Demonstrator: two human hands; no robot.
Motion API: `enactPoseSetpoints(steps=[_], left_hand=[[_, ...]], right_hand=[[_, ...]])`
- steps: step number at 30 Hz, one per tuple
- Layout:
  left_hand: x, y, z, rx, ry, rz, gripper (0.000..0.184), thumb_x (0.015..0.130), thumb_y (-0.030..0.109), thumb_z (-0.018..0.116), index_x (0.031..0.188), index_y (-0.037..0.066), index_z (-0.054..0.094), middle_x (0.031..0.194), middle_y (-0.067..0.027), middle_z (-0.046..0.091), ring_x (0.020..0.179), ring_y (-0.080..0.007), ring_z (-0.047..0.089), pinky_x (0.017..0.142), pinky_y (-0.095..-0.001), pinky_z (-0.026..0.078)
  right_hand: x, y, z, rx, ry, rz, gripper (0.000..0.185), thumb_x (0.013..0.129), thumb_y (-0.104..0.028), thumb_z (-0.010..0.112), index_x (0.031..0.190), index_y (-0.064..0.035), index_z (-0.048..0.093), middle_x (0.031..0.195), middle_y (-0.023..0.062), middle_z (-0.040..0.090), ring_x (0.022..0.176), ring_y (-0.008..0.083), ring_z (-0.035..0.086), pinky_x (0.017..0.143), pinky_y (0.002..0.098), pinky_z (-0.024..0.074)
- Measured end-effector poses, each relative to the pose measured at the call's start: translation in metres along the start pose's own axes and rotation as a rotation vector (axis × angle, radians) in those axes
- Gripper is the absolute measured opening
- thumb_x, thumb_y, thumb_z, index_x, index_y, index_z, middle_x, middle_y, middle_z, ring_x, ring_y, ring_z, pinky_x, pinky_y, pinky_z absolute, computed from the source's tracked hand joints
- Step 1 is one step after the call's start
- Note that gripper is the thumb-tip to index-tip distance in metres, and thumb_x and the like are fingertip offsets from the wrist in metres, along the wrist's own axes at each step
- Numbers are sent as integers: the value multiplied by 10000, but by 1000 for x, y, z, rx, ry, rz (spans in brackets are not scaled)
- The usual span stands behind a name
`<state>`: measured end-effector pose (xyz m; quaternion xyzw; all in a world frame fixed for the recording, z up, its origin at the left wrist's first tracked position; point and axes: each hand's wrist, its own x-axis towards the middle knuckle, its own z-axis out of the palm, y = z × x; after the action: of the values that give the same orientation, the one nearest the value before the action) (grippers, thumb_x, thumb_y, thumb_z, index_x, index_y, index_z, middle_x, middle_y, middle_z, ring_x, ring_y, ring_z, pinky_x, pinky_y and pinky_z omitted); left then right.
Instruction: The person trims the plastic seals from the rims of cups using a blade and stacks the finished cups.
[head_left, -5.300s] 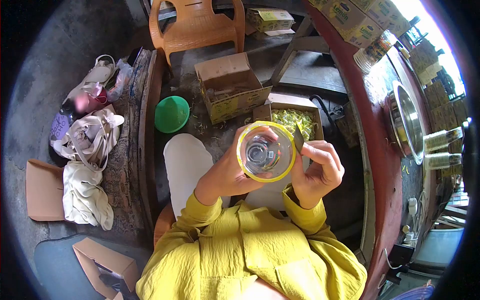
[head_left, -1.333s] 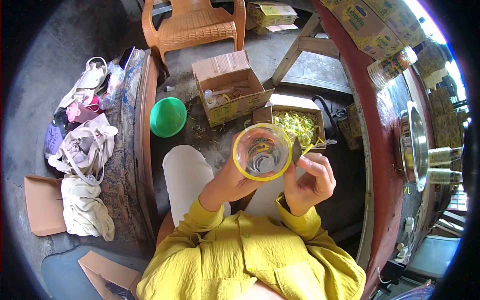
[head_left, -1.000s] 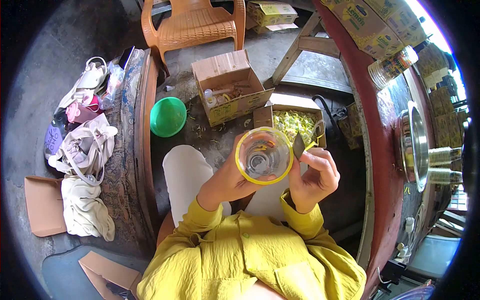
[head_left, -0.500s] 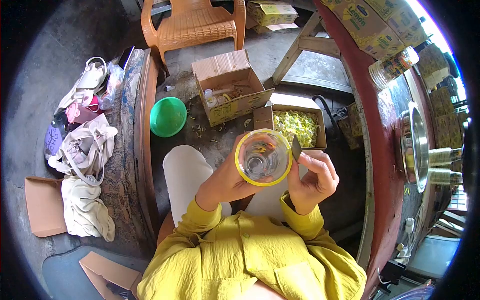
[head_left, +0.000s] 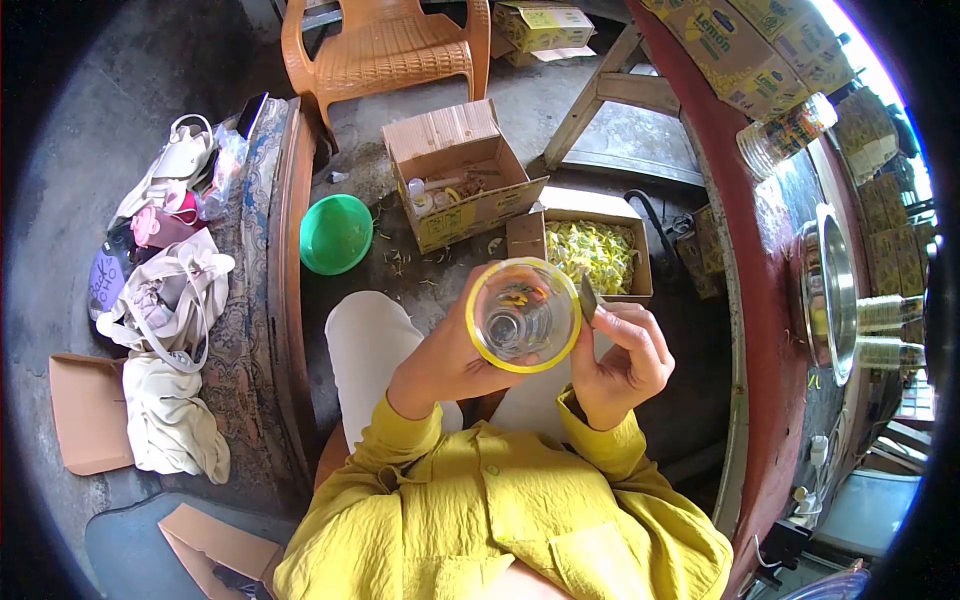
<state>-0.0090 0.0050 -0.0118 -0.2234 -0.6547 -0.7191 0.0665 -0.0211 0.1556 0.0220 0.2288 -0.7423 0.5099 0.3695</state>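
Observation:
A clear jar with a yellow rim (head_left: pixel 524 315) faces up at me, and my left hand (head_left: pixel 455 350) is wrapped round its left side. My right hand (head_left: pixel 622 357) pinches a small dark flat blade (head_left: pixel 588 297) between thumb and fingers, close against the right edge of the rim. Beyond the hands, an open cardboard box (head_left: pixel 527 236) holds a heap of yellow-green shavings (head_left: pixel 590 257).
An open carton (head_left: pixel 462 223) and a green basin (head_left: pixel 336 234) stand on the floor ahead. An orange chair (head_left: pixel 390 60) is behind them. Bags (head_left: pixel 175 290) lie left. On the right ledge are a steel bowl (head_left: pixel 835 295) and a jar (head_left: pixel 787 135).
A yellow strip that hung by the blade about a second ago no longer shows there. The blade has shifted slightly along the rim, and both hands have moved a little.

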Motion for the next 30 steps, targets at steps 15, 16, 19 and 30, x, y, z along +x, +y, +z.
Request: enactPoseSetpoints(steps=[15,16,19,30], left_hand=[[3,5,-1,-66,-73,14,665,627,104,718,1176,13,354,1101,-103,435,1013,-199,466,862,-311,397],[3,4,-1,-71,-70,11,668,626,100,717,1178,16,350,1103,-101,433,1018,-198,464,867,-311,394],[3,2,-1,-87,-52,6,673,626,88,715,1182,23,343,1109,-97,427,1033,-194,455,882,-310,387],[5,2,-2,-54,-30,37,729,631,71,727,1211,33,286,1129,-110,417,1051,-195,442,889,-318,387]], right_hand=[[0,0,-5,92,-27,103,226,572,126,665,750,6,597,660,96,587,592,168,566,550,240,440],[-1,0,-5,103,-24,110,226,573,127,663,752,5,598,663,97,589,596,165,566,549,237,439],[-5,1,-5,118,-8,113,227,577,127,660,759,4,600,669,99,591,600,157,566,542,228,436],[-11,-7,-4,65,88,-1,228,560,127,661,739,-3,606,647,96,586,552,155,561,507,226,437]])
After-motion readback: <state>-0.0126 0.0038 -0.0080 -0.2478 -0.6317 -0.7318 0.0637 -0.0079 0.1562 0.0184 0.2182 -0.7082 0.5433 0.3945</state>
